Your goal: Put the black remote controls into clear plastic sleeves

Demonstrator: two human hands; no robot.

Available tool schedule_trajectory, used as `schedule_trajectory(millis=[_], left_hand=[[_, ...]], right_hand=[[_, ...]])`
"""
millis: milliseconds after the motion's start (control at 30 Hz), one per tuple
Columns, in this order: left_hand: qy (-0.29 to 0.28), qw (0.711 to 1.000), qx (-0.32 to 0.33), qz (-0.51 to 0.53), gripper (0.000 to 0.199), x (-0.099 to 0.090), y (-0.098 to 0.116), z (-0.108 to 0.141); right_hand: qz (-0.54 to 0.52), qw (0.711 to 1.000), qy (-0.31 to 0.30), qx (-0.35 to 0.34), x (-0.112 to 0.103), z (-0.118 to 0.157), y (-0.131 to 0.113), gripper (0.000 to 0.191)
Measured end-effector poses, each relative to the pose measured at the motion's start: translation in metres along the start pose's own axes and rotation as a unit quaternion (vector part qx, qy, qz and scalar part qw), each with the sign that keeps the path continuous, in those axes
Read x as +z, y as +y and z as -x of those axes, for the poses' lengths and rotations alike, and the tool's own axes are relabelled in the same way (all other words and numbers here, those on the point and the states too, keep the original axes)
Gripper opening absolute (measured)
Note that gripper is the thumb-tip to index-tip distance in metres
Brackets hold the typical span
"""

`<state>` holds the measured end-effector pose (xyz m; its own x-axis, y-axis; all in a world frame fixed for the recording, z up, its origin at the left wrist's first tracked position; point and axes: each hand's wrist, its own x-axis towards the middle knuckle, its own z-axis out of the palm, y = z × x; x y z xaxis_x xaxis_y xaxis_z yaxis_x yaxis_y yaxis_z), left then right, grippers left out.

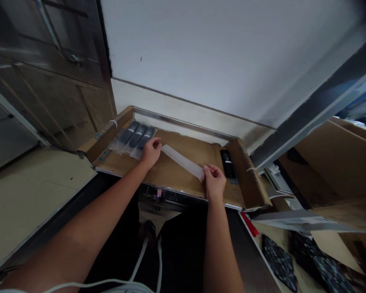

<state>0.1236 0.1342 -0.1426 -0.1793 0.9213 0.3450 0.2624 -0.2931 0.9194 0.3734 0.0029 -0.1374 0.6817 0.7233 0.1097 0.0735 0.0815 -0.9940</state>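
A narrow translucent plastic bag (pixel 183 162) stretches slantwise between my two hands, above a cardboard-lined tray (pixel 164 175). My left hand (pixel 152 152) pinches its upper left end, and my right hand (pixel 215 182) pinches its lower right end. Just left of my left hand, three dark items in clear bags (pixel 136 137) lie side by side at the tray's left. An unbagged black item (pixel 228 163) with a small white label lies near the tray's right wall, beyond my right hand.
Behind the tray rises a white wall panel (pixel 186 49). A metal cabinet door with a handle (pixel 53 32) is at the upper left. Large cardboard boxes (pixel 338 162) stand at the right, with black plastic bags (pixel 279 260) on the floor below.
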Motion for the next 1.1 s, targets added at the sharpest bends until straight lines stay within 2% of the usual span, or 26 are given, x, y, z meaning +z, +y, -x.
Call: schedule_trajectory(millis=[133, 233, 300, 433, 567, 667, 700, 767, 833, 900, 933, 1100], left_hand=[[0.028, 0.999, 0.001, 0.018, 0.022, 0.001, -0.001, 0.000], [0.028, 0.999, -0.009, 0.033, 0.019, 0.001, 0.000, 0.001], [0.016, 0.999, -0.011, 0.045, 0.017, 0.001, 0.000, 0.001], [0.003, 0.998, -0.005, 0.060, 0.015, 0.002, 0.000, 0.001], [-0.005, 0.998, -0.005, 0.062, 0.013, 0.003, -0.003, 0.000], [-0.019, 0.998, -0.004, 0.066, 0.012, 0.005, -0.006, 0.000], [-0.022, 0.997, -0.003, 0.067, 0.012, 0.005, -0.006, -0.001], [-0.027, 0.997, -0.002, 0.070, 0.013, 0.006, -0.007, -0.001], [-0.028, 0.997, -0.004, 0.076, 0.013, 0.006, -0.008, -0.001], [-0.028, 0.997, -0.007, 0.078, 0.012, 0.006, -0.007, 0.000], [-0.030, 0.997, -0.009, 0.076, 0.012, 0.006, -0.006, 0.000], [-0.042, 0.998, -0.016, 0.053, 0.014, 0.004, -0.002, 0.001]], right_hand=[[0.005, 0.997, 0.072, -0.004, 0.001, -0.004, 0.006, 0.047], [0.031, 0.991, 0.127, -0.028, -0.001, -0.006, 0.010, 0.043], [0.073, 0.987, 0.137, -0.043, -0.002, -0.007, 0.011, 0.042], [0.184, 0.973, 0.110, -0.085, -0.002, 0.000, 0.005, 0.042], [0.284, 0.932, 0.042, -0.220, 0.005, 0.015, -0.007, 0.044], [0.391, 0.861, -0.070, -0.318, 0.014, 0.026, -0.016, 0.044], [0.431, 0.834, -0.111, -0.327, 0.017, 0.029, -0.018, 0.045], [0.501, 0.789, -0.189, -0.301, 0.022, 0.032, -0.021, 0.051], [0.542, 0.766, -0.243, -0.246, 0.025, 0.030, -0.019, 0.056], [0.554, 0.767, -0.255, -0.201, 0.030, 0.025, -0.013, 0.059], [0.551, 0.777, -0.240, -0.187, 0.033, 0.022, -0.009, 0.060], [0.495, 0.840, -0.129, -0.182, 0.063, 0.014, -0.003, 0.063]])
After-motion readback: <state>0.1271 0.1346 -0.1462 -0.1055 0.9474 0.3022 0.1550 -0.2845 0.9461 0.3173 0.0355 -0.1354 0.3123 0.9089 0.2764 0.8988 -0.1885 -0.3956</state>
